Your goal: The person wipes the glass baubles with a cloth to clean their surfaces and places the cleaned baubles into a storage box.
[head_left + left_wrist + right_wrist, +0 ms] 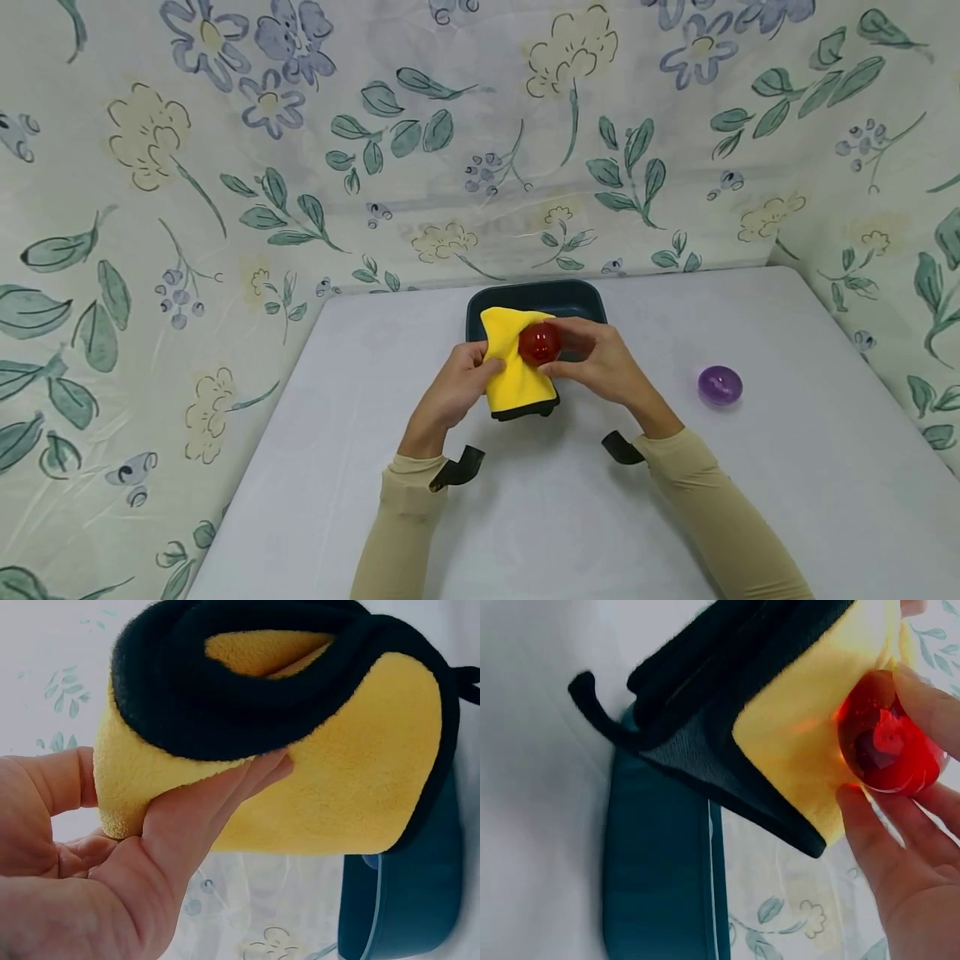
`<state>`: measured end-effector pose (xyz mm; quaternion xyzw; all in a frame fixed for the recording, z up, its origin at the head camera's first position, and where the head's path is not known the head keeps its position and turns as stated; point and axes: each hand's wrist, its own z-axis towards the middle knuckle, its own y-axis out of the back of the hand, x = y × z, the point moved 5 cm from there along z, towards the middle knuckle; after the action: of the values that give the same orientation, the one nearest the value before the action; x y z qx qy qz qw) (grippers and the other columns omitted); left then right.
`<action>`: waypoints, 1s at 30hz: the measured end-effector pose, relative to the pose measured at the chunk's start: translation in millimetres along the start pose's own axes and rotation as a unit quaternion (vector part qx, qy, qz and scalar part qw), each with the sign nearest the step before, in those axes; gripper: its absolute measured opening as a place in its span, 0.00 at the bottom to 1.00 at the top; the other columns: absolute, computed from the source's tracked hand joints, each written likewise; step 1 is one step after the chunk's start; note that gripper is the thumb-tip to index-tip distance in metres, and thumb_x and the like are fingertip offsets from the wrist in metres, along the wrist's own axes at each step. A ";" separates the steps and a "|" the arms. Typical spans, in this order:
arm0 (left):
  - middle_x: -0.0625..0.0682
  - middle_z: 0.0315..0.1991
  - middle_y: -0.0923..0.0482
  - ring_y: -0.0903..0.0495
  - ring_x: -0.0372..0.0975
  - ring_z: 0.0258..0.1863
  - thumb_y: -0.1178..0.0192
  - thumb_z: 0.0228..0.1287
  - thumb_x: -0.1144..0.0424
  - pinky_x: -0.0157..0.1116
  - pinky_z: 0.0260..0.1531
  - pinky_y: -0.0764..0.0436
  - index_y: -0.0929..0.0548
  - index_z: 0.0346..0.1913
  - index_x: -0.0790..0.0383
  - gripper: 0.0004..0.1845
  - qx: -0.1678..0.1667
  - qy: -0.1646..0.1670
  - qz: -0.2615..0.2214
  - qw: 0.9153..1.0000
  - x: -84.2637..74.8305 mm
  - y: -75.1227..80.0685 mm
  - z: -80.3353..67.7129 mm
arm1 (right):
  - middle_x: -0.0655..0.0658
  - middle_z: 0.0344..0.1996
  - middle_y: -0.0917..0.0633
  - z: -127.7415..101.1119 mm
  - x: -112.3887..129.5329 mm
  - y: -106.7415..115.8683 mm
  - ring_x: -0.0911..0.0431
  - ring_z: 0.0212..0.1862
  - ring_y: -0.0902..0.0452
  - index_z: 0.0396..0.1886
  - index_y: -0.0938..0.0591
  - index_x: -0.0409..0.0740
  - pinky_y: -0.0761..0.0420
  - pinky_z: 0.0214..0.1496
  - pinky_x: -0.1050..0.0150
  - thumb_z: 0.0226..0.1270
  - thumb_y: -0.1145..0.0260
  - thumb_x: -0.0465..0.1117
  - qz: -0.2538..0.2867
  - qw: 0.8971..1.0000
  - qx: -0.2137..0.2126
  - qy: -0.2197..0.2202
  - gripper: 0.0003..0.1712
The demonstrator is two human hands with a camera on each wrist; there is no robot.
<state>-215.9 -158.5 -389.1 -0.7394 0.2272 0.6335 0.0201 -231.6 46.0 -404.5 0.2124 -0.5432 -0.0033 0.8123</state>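
A yellow cloth with black edging is gripped by my left hand, its folds bunched between thumb and fingers. My right hand holds a shiny, see-through red ball with thumb and fingertips, against the cloth's yellow side. In the right wrist view, the red ball touches the yellow face, and a black loop hangs from the cloth's corner. The left wrist view shows the left thumb and fingers pinching the folded cloth. Both hands are raised over the near side of a dark teal container.
The container stands at the back of the white table, partly hidden by the cloth and hands. To the right of my hands lies a shiny purple round object. A flower-patterned sheet hangs behind the table and along its sides.
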 end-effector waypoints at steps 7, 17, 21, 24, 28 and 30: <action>0.67 0.55 0.18 0.15 0.42 0.42 0.50 0.77 0.67 0.42 0.54 0.12 0.25 0.64 0.74 0.19 0.001 -0.013 0.003 1.000 -1.5 0.3 -1.9 | 0.36 0.67 0.19 0.1 -4.8 0.8 0.40 0.64 0.18 0.70 0.24 0.37 0.19 0.66 0.44 0.59 0.20 0.38 -0.008 1.000 0.012 -0.024 0.40; 0.67 0.57 0.18 0.15 0.44 0.46 0.50 0.77 0.68 0.44 0.56 0.13 0.25 0.65 0.74 0.20 -0.001 -0.017 -0.001 1.000 -3.6 -0.5 -4.8 | 0.34 0.65 0.19 -0.2 -8.2 -0.9 0.40 0.62 0.16 0.70 0.24 0.35 0.15 0.60 0.50 0.58 0.21 0.35 -0.012 0.999 0.021 -0.046 0.40; 0.67 0.57 0.19 0.15 0.44 0.46 0.50 0.77 0.67 0.45 0.57 0.13 0.26 0.66 0.73 0.20 -0.005 -0.017 -0.004 1.000 -3.7 0.0 -5.2 | 0.33 0.64 0.18 0.0 -9.9 -2.1 0.39 0.59 0.14 0.69 0.25 0.34 0.14 0.58 0.50 0.57 0.21 0.34 -0.020 0.998 0.024 -0.053 0.39; 0.67 0.58 0.19 0.15 0.45 0.47 0.50 0.77 0.67 0.45 0.57 0.14 0.26 0.66 0.73 0.20 -0.007 -0.017 -0.005 1.000 -3.2 0.4 -4.6 | 0.33 0.64 0.19 -0.2 -10.1 -2.2 0.39 0.57 0.13 0.69 0.25 0.33 0.13 0.56 0.51 0.57 0.21 0.35 -0.026 0.997 0.027 -0.061 0.40; 0.66 0.59 0.19 0.16 0.46 0.48 0.50 0.78 0.67 0.46 0.59 0.14 0.26 0.67 0.72 0.20 -0.012 -0.016 -0.004 1.000 -3.5 0.2 -4.1 | 0.35 0.62 0.17 -0.6 -8.4 -1.4 0.43 0.54 0.12 0.69 0.23 0.35 0.12 0.57 0.50 0.56 0.21 0.37 -0.045 0.997 0.032 -0.055 0.39; 0.66 0.59 0.19 0.16 0.47 0.49 0.50 0.78 0.67 0.47 0.60 0.15 0.26 0.67 0.72 0.21 -0.016 -0.014 -0.006 1.000 -4.0 0.1 -4.3 | 0.36 0.60 0.15 -0.6 -7.5 -1.1 0.45 0.52 0.13 0.68 0.22 0.36 0.13 0.59 0.50 0.56 0.20 0.38 -0.057 0.997 0.034 -0.045 0.39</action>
<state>-212.2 -158.8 -384.5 -0.7323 0.2125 0.6468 0.0150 -233.9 47.0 -411.6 0.2699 -0.5656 -0.0409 0.7782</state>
